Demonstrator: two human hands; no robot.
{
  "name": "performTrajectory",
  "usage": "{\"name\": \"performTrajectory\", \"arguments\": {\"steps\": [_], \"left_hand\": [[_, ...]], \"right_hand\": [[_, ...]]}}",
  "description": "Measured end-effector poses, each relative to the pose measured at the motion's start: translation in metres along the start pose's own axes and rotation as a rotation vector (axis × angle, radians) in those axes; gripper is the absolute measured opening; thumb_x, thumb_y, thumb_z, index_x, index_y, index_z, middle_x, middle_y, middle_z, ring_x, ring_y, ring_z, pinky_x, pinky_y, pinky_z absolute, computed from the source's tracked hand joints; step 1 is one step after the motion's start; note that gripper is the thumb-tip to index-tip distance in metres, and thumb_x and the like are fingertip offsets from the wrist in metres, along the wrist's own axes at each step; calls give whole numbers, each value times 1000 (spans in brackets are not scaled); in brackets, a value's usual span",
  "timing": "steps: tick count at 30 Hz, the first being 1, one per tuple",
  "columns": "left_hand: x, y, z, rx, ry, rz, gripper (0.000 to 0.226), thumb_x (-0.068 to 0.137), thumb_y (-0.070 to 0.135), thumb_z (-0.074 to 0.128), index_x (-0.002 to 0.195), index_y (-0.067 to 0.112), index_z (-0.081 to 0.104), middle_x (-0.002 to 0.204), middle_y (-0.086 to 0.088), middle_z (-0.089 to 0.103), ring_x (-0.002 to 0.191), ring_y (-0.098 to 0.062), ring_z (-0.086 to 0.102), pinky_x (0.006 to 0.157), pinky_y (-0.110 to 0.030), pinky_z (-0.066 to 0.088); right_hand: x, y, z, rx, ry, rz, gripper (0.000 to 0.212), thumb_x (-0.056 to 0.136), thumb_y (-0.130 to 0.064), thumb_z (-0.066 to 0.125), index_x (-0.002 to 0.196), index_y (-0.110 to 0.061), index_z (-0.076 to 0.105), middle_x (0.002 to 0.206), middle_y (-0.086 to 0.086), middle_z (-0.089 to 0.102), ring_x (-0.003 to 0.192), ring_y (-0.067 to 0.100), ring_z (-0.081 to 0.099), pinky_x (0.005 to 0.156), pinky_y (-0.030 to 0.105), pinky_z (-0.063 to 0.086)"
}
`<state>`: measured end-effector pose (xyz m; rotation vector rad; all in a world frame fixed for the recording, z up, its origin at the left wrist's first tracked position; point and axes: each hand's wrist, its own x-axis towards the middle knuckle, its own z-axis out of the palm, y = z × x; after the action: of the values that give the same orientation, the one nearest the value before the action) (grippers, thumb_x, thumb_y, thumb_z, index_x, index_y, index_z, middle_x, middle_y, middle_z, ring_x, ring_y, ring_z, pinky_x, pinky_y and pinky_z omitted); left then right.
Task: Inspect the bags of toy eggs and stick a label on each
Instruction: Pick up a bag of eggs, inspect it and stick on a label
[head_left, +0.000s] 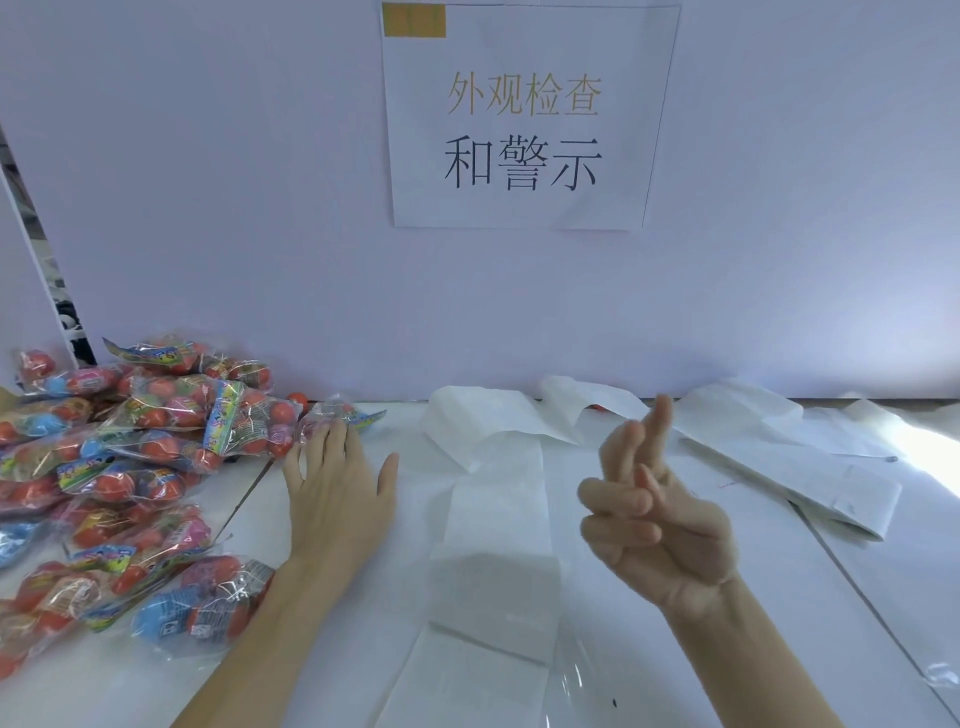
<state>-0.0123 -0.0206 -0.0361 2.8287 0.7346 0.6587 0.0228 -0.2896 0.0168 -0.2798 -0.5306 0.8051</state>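
Observation:
Several clear bags of red, blue and pink toy eggs (130, 467) are heaped on the left of the white table. One small bag (345, 408) lies apart at the heap's right edge, by the wall. My left hand (337, 493) stretches flat across the table, and its straight fingertips touch that bag. My right hand (654, 514) is raised above the table with the palm turned toward me. Two of its fingers point up and the others are loosely curled. I see nothing held in it. A long white label strip (493, 519) runs between my hands.
More white paper strips (779, 457) lie crumpled along the back and right of the table (727, 649). A white partition wall with a printed paper sign (524, 130) stands right behind the table. A loose red egg (297, 399) sits at the foot of the wall.

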Motion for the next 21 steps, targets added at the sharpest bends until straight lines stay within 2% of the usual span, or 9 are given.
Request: {"name": "performTrajectory", "arguments": {"steps": [2,3,4,6,9,11,15,18,21], "left_hand": [[-1,5,-1,-82,90,45,50,102,26,63,140,-5,57,147,-19,57,141,-36,48,118,-52,19],[-2,7,-2,-133,132,69,44,98,19,69,134,-5,62,138,-20,63,132,-40,55,114,-54,25],[-2,10,-2,-195,175,91,40,95,14,73,129,-4,65,130,-19,67,123,-42,59,110,-54,30],[-2,14,-5,-357,238,152,35,92,8,77,124,1,68,120,-12,70,110,-38,62,102,-45,37],[-6,25,-15,-634,289,197,37,89,12,81,124,11,69,118,7,67,104,-14,63,91,-26,47],[-10,33,-21,-839,305,145,32,89,20,83,118,21,70,111,19,68,97,-3,66,84,-22,54],[-15,42,-23,-1148,222,5,28,86,16,85,110,25,73,105,10,76,93,-11,76,82,-25,61],[-18,49,-29,-1372,132,-39,27,86,12,84,110,20,74,104,2,79,93,-19,79,82,-25,61],[-21,56,-36,-1537,47,-69,36,82,21,87,113,23,69,107,1,77,94,-27,78,78,-25,62]], "right_hand": [[8,4,2,42,50,93,46,106,8,38,140,-9,63,131,13,67,102,28,66,85,31,51],[11,6,1,37,52,132,41,103,5,48,136,-10,68,122,10,70,96,25,67,82,31,53],[11,7,-2,-32,127,114,38,96,3,64,131,-11,72,113,7,72,89,22,69,77,29,55],[14,10,-11,-140,311,64,51,75,1,88,124,-11,77,104,4,72,81,18,69,72,27,57],[19,13,-18,-190,481,43,41,77,2,79,117,-8,79,107,7,72,86,20,72,74,25,60],[20,15,-21,-211,542,48,38,81,-2,71,118,-5,78,116,10,74,95,23,74,75,26,62],[20,15,-22,-300,544,15,50,84,-5,69,134,-6,66,132,15,71,120,28,71,94,30,61],[21,20,-23,-453,552,-15,51,88,-14,69,138,-12,62,135,10,70,125,23,68,104,36,56],[21,24,-20,-589,489,-6,50,97,-27,64,145,-17,57,141,3,67,132,17,62,111,40,47]]}}
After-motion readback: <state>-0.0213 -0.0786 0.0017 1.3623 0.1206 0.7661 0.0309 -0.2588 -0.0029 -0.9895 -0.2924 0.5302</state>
